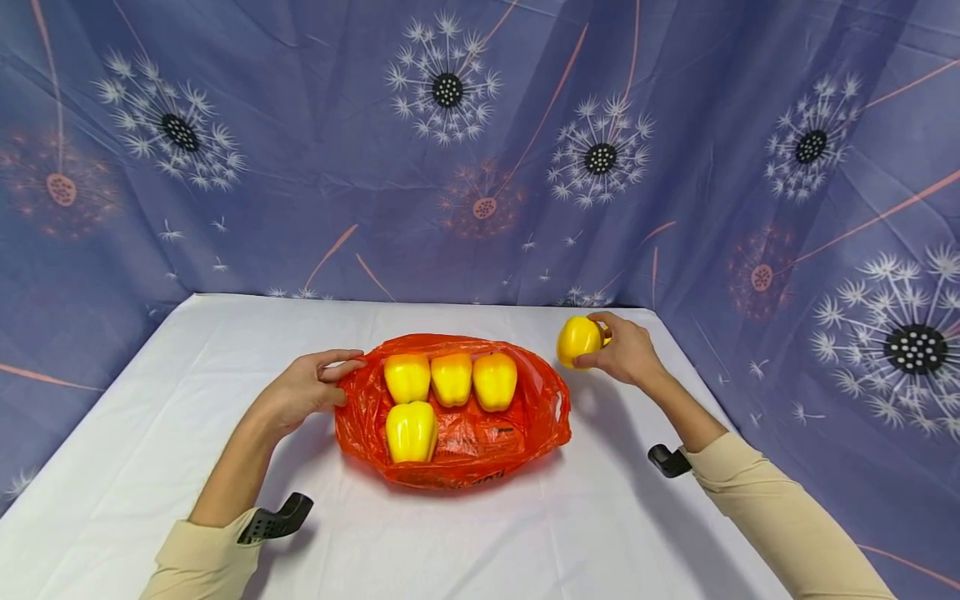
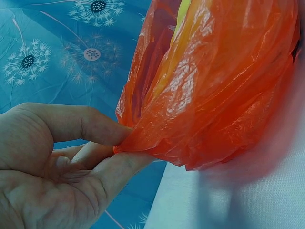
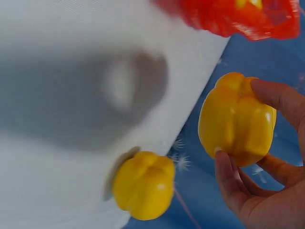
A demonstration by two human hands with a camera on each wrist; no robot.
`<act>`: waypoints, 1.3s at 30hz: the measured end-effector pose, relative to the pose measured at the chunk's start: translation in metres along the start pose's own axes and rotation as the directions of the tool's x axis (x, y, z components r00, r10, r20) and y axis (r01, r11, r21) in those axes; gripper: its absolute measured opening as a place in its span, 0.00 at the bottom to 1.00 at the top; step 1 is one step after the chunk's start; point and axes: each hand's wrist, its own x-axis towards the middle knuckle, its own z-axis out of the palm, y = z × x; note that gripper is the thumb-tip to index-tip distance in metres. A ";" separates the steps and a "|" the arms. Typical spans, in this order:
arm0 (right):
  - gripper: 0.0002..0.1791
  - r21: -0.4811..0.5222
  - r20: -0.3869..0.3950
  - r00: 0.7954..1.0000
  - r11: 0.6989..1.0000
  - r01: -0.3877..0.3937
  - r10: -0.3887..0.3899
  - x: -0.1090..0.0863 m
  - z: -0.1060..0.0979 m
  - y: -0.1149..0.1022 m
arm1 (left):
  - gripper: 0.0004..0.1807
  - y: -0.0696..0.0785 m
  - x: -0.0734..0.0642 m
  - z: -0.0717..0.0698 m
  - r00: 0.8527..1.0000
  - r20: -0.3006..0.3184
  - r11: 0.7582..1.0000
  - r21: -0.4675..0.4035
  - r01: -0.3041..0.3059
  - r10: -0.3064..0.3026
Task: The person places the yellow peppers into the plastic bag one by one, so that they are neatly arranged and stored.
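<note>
We saw one yellow pepper (image 1: pixel 579 340) held between the thumb and fingers of the right hand (image 1: pixel 626 352), raised over the table (image 1: pixel 465 550) just right of the red bag (image 1: pixel 540 375). Another pepper (image 3: pixel 145 186) lay on the table near that hand. The bag held four more peppers (image 1: pixel 412 431), three in a row and one in front. The left hand (image 1: pixel 300 392) pinched the bag's left edge. Behind hung a flowered curtain (image 1: pixel 315 208).

Dark lettering (image 1: pixel 480 478) on the red plastic bag (image 1: pixel 537 421) is too creased to read
</note>
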 end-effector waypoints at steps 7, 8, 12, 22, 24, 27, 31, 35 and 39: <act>0.44 -0.009 -0.002 0.999 0.999 0.039 -0.039 -0.002 -0.011 -0.024 | 0.43 0.000 -0.001 -0.001 1.000 0.003 1.000 -0.007 -0.002 0.002; 0.44 -0.006 0.002 0.999 0.999 0.041 -0.041 -0.003 -0.012 -0.028 | 0.43 0.000 -0.001 -0.001 1.000 0.003 1.000 -0.008 -0.001 0.001; 0.44 0.005 0.017 0.998 0.998 0.057 -0.057 -0.005 -0.015 -0.044 | 0.42 0.001 -0.001 0.000 1.000 0.004 1.000 -0.003 0.002 -0.002; 0.43 0.037 0.047 0.993 0.993 0.111 -0.113 -0.012 -0.022 -0.078 | 0.42 0.001 0.000 -0.001 1.000 0.003 1.000 0.000 0.004 -0.004; 0.43 0.043 0.057 0.991 0.992 0.118 -0.120 -0.014 -0.022 -0.084 | 0.42 0.001 0.000 -0.001 1.000 0.005 1.000 0.002 0.000 0.000; 0.44 0.057 0.072 0.988 0.990 0.132 -0.136 -0.017 -0.021 -0.092 | 0.42 0.001 0.000 0.000 1.000 0.006 1.000 -0.002 -0.003 0.003; 0.44 0.061 0.090 0.984 0.987 0.146 -0.151 -0.021 -0.019 -0.102 | 0.42 0.002 -0.001 0.000 1.000 0.009 1.000 -0.011 -0.009 0.009; 0.44 0.061 0.112 0.981 0.987 0.150 -0.156 -0.025 -0.016 -0.111 | 0.42 0.002 -0.001 -0.001 1.000 0.014 1.000 -0.015 -0.018 0.018; 0.44 0.074 0.141 0.976 0.985 0.158 -0.167 -0.027 -0.012 -0.118 | 0.42 0.002 -0.001 -0.002 1.000 0.014 1.000 -0.015 -0.016 0.016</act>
